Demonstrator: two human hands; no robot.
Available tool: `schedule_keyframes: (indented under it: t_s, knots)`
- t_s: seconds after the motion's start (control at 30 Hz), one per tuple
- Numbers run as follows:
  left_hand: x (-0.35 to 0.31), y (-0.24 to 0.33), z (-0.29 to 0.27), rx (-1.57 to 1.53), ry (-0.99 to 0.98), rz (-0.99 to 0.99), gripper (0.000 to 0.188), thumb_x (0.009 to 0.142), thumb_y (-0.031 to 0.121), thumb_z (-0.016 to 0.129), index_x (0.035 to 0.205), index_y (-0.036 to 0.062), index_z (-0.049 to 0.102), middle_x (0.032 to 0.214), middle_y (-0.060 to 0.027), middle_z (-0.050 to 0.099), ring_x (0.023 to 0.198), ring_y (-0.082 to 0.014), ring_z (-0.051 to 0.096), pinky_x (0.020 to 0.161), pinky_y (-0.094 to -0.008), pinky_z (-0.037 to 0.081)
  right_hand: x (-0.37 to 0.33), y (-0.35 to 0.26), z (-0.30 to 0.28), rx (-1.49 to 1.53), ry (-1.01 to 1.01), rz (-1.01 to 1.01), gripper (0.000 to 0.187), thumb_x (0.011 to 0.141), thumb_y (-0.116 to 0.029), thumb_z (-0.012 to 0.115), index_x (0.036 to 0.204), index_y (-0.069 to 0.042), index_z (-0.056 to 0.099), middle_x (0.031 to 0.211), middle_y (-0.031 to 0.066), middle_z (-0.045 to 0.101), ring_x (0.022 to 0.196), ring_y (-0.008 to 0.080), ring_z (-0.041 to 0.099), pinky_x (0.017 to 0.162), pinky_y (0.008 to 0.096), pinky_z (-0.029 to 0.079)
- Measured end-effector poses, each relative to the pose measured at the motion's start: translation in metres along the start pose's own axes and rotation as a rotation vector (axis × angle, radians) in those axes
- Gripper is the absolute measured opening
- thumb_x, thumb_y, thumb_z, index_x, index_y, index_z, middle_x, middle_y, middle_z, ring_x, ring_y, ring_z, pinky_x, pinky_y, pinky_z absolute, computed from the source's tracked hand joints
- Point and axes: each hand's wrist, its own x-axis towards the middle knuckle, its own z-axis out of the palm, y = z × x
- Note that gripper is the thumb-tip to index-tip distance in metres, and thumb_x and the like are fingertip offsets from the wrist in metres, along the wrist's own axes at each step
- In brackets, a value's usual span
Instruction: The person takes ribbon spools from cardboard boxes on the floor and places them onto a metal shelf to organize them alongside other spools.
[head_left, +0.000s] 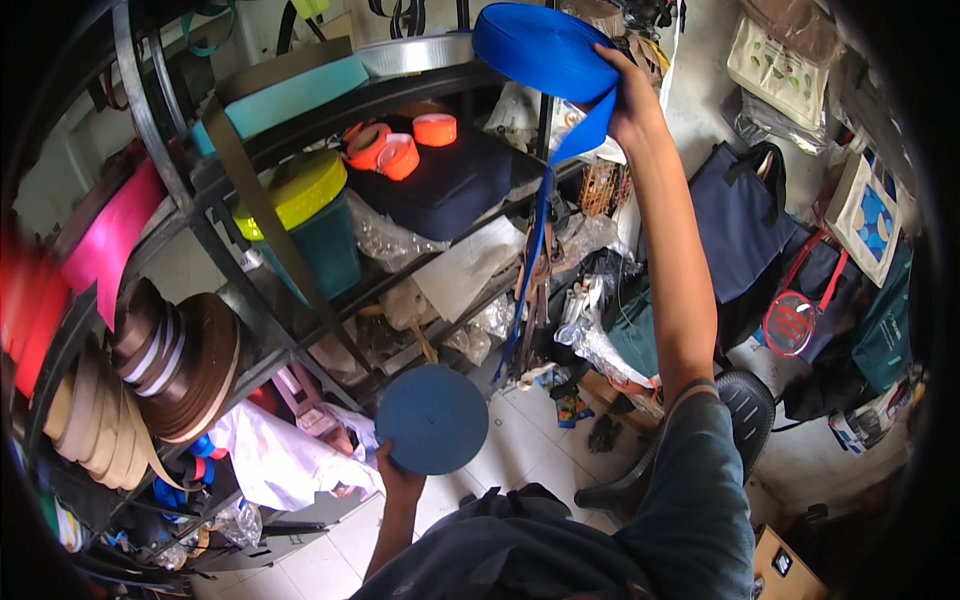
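My right arm stretches up and forward, and my right hand (634,98) grips the near edge of a bright blue webbing roll (540,45) at top-shelf height. A loose end of its strap (585,132) hangs below it and trails down. Whether the shelf also bears this roll I cannot tell. Lower down, near my body, my left hand (401,478) is closed on the rim of a dark blue webbing roll (432,418), held with its flat round side facing up. Its fingers are mostly hidden under the roll.
A black metal rack (290,330) fills the left side, with pink ribbon (118,225), brown rolls (195,370) and a yellow roll (300,190). Orange rolls (397,157) lie on dark fabric. Bags (735,225) hang at right; a black chair (735,415) stands beside my right arm.
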Motion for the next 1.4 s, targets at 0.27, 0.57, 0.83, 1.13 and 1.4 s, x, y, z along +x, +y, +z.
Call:
schedule_keyframes:
  t_s: [0.27, 0.57, 0.83, 1.13, 1.4]
  knots:
    - [-0.001, -0.028, 0.023, 0.003, 0.065, 0.073, 0.068, 0.074, 0.039, 0.059, 0.132, 0.0084, 0.039, 0.129, -0.0120, 0.047, 0.120, -0.0302, 0.045, 0.102, -0.0469, 0.036, 0.166, 0.020, 0.031, 0.009, 0.002, -0.041, 0.030, 0.085, -0.024, 0.060, 0.105, -0.002, 0.052, 0.094, 0.0122, 0.060, 0.081, 0.0237, 0.062, 0.067, 0.0417, 0.057]
    - [0.005, -0.087, 0.049, -0.066, 0.116, 0.245, 0.070, 0.074, 0.038, 0.059, 0.133, 0.0068, 0.038, 0.130, -0.0115, 0.046, 0.120, -0.0295, 0.045, 0.101, -0.0450, 0.036, 0.278, 0.040, 0.045, -0.318, 0.012, -0.028, 0.026, 0.078, -0.016, 0.067, 0.090, 0.005, 0.059, 0.074, 0.0111, 0.062, 0.058, 0.0221, 0.059, 0.055, 0.0383, 0.054]
    - [0.010, -0.101, 0.050, -0.063, 0.211, 0.278, 0.074, 0.072, 0.039, 0.062, 0.134, 0.0064, 0.036, 0.129, -0.0123, 0.046, 0.121, -0.0305, 0.044, 0.101, -0.0461, 0.035, 0.282, 0.039, 0.032, -0.970, 0.067, -0.188, 0.031, 0.081, -0.019, 0.064, 0.102, 0.003, 0.062, 0.085, 0.0123, 0.066, 0.076, 0.0188, 0.064, 0.066, 0.0330, 0.052]
    - [0.019, -0.080, 0.049, -0.024, 0.153, 0.220, 0.074, 0.072, 0.038, 0.062, 0.134, 0.0070, 0.036, 0.131, -0.0115, 0.045, 0.122, -0.0295, 0.043, 0.103, -0.0444, 0.034, 0.185, 0.022, 0.047, -1.550, 0.197, -0.965, 0.040, 0.079, -0.039, 0.061, 0.086, 0.000, 0.066, 0.087, 0.0221, 0.064, 0.085, 0.0364, 0.062, 0.073, 0.0455, 0.050]
    - [0.021, -0.072, 0.047, -0.007, 0.090, 0.137, 0.074, 0.073, 0.037, 0.063, 0.135, 0.0079, 0.035, 0.133, -0.0111, 0.044, 0.123, -0.0290, 0.043, 0.104, -0.0445, 0.033, 0.166, 0.035, 0.025, -1.608, -0.354, -1.299, 0.043, 0.084, -0.030, 0.059, 0.122, -0.011, 0.051, 0.100, 0.0160, 0.058, 0.092, 0.0348, 0.058, 0.078, 0.0453, 0.046]
